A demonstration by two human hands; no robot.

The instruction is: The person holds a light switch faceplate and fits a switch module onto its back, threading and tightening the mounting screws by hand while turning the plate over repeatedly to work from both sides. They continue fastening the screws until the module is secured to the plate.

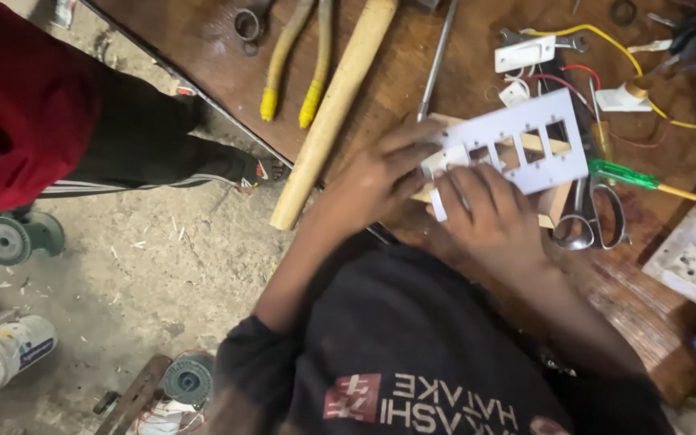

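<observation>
In the head view, a white switch plate [517, 141] with rectangular cut-outs is pressed onto a wooden block [553, 211] on the brown table [203, 32]; its near end is clamped by the left hand [376, 173] and right hand [489, 213]; scissors [594, 217] are seen just beside, a wooden handle [336, 105] farther left.

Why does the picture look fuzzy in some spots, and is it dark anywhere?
In the head view, the left hand and right hand on the white switch plate look soft, a little smeared; the black shirt at the bottom is dark and blurry, being close to the camera; the wooden table and yellow-handled pliers are evenly lit, with no strong glare.
</observation>
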